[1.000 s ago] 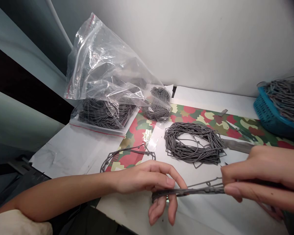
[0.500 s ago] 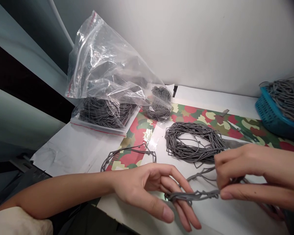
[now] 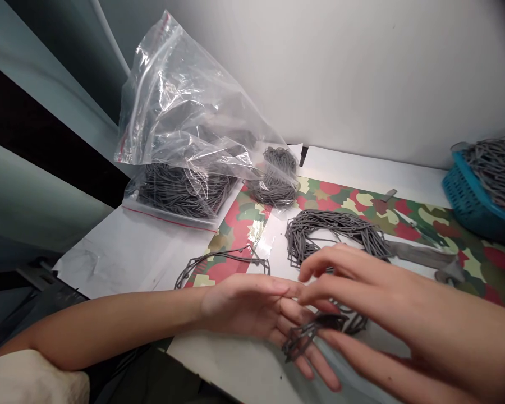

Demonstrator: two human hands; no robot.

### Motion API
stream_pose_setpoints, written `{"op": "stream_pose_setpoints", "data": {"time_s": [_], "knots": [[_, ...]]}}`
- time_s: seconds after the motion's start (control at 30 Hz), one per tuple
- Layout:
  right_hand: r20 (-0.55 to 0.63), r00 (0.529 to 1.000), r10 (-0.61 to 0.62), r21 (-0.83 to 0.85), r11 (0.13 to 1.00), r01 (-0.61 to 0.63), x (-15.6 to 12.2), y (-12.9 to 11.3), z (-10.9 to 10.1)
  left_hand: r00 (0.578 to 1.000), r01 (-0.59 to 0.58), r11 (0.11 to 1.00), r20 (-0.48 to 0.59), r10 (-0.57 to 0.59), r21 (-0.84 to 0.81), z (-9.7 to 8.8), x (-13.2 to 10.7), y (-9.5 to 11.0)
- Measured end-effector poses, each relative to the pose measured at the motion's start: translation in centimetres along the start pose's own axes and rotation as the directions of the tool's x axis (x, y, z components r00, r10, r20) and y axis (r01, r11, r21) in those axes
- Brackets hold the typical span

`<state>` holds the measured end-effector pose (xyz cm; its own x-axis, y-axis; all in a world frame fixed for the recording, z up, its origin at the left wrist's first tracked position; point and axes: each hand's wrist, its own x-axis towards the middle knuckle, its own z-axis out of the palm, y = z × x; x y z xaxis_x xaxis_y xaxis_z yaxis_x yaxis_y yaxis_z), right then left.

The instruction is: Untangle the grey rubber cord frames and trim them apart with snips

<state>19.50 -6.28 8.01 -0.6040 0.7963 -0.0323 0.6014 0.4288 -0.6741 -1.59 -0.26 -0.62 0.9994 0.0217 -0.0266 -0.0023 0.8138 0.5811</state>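
Observation:
My left hand lies palm up at the front of the table, fingers stretched out. A folded grey rubber gasket rests across those fingers. My right hand reaches over from the right and pinches the gasket between thumb and fingers, its fingertips touching my left hand. Just behind both hands lies a pile of grey gaskets on the white sheet. A single gasket lies flat to the left of the pile.
A clear zip bag full of grey gaskets stands at the back left, with a smaller bundle beside it. A blue basket of gaskets sits at the far right. A camouflage-pattern mat covers part of the white table.
The gasket was stretched between both hands; now my right hand has moved left and bunched it onto my left fingers. My left hand has opened and turned palm up.

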Motion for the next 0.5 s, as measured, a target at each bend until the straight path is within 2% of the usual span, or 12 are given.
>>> {"op": "stream_pose_setpoints", "data": {"time_s": [0.13, 0.27, 0.37, 0.5], "knots": [[0.015, 0.998, -0.062, -0.110, 0.992, 0.064, 1.4, -0.2, 1.5, 0.999, -0.008, 0.999, -0.034, 0.007, -0.038, -0.2, -0.3, -0.4], [0.084, 0.996, 0.009, -0.234, 0.972, 0.011, 1.9, 0.4, 2.5, 0.999, -0.001, 0.997, -0.047, -0.002, -0.071, -0.2, -0.1, -0.3], [0.096, 0.994, 0.048, -0.224, 0.974, -0.025, 1.9, 0.7, 2.4, 0.999, 0.025, 0.996, -0.037, -0.028, -0.083, -0.1, 0.1, 0.0], [0.060, 0.998, 0.011, -0.136, 0.991, -0.003, 1.4, 1.1, 1.0, 0.998, 0.045, 0.996, -0.037, -0.048, -0.078, -0.1, 0.1, 0.4]]}}
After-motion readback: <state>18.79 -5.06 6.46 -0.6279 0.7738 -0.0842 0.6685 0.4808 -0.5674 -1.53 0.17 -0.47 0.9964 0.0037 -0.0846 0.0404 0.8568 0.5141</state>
